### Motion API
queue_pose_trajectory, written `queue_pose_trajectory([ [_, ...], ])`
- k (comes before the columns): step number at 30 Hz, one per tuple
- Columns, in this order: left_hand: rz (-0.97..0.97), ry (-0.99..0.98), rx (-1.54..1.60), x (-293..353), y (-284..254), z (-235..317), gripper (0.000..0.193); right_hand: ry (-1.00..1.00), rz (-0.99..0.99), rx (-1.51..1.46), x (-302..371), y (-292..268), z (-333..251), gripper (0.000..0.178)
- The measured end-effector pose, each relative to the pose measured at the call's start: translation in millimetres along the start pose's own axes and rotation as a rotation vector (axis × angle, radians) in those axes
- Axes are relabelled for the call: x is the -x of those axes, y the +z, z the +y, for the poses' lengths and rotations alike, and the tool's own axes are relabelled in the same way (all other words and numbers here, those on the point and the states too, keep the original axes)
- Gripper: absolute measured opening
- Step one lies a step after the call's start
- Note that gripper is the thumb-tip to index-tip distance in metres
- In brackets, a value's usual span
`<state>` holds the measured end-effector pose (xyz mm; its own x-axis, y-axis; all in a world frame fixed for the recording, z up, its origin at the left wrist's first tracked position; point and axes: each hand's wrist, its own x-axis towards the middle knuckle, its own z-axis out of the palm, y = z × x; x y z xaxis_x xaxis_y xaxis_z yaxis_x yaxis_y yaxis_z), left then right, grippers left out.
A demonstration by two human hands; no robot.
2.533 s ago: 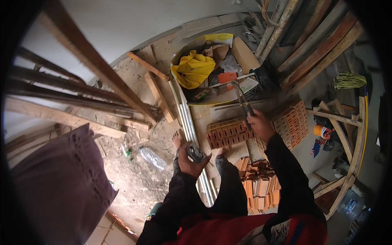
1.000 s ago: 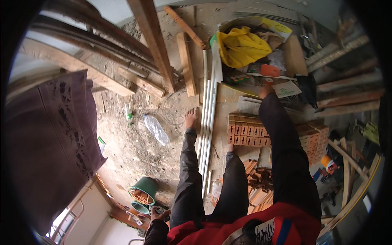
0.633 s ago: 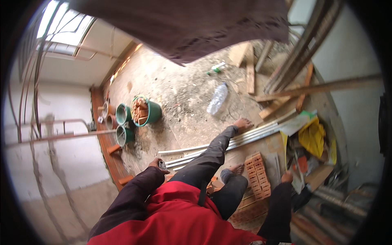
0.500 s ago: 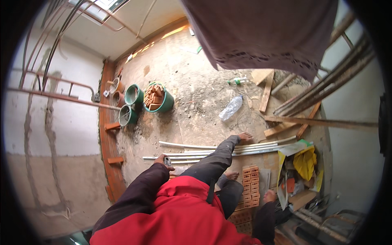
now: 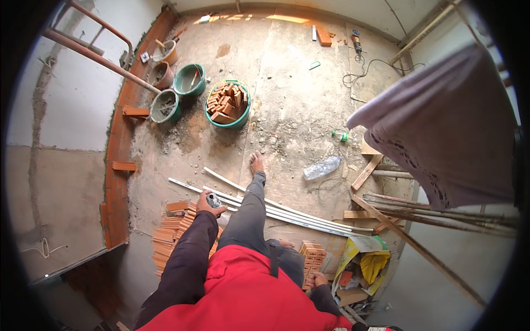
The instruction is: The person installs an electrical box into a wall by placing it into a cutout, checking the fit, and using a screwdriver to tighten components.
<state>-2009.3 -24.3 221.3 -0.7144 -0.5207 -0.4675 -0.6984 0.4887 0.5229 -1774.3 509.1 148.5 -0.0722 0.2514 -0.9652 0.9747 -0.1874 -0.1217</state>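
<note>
My left hand (image 5: 206, 206) is closed around a small grey object with a dark rounded end (image 5: 213, 199); its exact kind does not show. It hovers over the ends of white pipes (image 5: 265, 208) lying on the floor, just beyond a pile of thin orange bricks (image 5: 170, 231). On the other side of my body, my right hand (image 5: 318, 279) is low, its fingers curled, beside a stack of hollow orange bricks (image 5: 312, 257). What it may hold is hidden. One bare foot (image 5: 256, 163) is past the pipes, the other nearer the brick stack.
A green tub of broken bricks (image 5: 228, 105) and several mortar buckets (image 5: 189, 79) stand far left, beside a low brick course (image 5: 118, 165). A plastic bottle (image 5: 322, 168), wooden boards (image 5: 366, 172), leaning poles (image 5: 430, 212), a hanging cloth (image 5: 436, 121) and a torn sack (image 5: 367, 265) occupy the right.
My view has swung to the right and I have stepped forward over the pipes. The left hand still grips the grey object; the brick pile under that arm now shows.
</note>
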Motion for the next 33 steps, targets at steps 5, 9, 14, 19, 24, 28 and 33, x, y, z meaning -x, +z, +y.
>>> queue_pose_trajectory([
  [5, -0.034, -0.370, 0.171, -94, 3, -32, 0.083, -0.066, -0.079, 0.248, 25, 100, -162, 0.016],
  [9, -0.025, -0.505, 0.288, -143, 20, -48, 0.079, -0.171, -0.017, 0.328, 15, 155, -267, 0.016],
  [14, -0.047, -0.463, 0.449, -194, 19, -4, 0.076, -0.265, 0.000, 0.678, 7, 203, -370, 0.016],
  [19, 0.043, -0.522, 0.607, -256, 14, 59, 0.077, -0.263, -0.186, 0.748, -14, 233, -447, 0.017],
  [24, 0.039, -0.458, 0.482, -331, 19, 109, 0.079, -0.238, -0.210, 0.903, -63, 283, -564, 0.020],
  [28, -0.006, -0.500, 0.513, -421, 11, 201, 0.077, -0.303, -0.213, 0.955, -130, 328, -701, 0.023],
  [33, 0.188, -0.437, 0.713, -516, 2, 308, 0.075, -0.198, -0.181, 0.869, -165, 397, -880, 0.021],
])
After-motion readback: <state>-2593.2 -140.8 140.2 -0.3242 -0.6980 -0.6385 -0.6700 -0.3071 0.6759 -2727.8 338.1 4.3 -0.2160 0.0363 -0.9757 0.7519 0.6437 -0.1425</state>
